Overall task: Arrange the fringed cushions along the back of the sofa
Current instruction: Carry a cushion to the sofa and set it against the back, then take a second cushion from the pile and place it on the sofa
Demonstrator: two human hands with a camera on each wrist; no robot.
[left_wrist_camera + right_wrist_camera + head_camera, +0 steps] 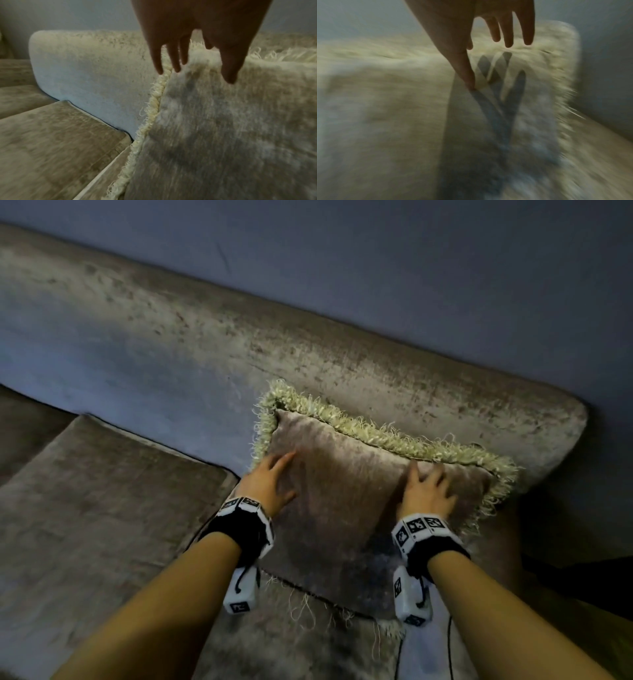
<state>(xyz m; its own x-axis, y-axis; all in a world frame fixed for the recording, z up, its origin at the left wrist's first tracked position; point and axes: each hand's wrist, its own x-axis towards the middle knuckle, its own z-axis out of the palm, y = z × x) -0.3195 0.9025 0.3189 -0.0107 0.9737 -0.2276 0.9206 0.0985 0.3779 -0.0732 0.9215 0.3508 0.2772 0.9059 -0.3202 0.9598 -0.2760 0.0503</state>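
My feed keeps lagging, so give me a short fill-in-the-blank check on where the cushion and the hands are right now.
1. The fringed cushion leans against the sofa's ____.
2. The left hand lies on the cushion with its fingers ____.
3. The right hand is near the cushion's ____ edge.
4. The number of fringed cushions in view is ____.

Missing words: backrest; straight; top; one

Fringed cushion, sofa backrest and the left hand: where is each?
fringed cushion [342, 494]: head view, its velvet front face.
sofa backrest [171, 344]: head view, its front.
left hand [270, 481]: head view, back of hand, flat on the cushion.
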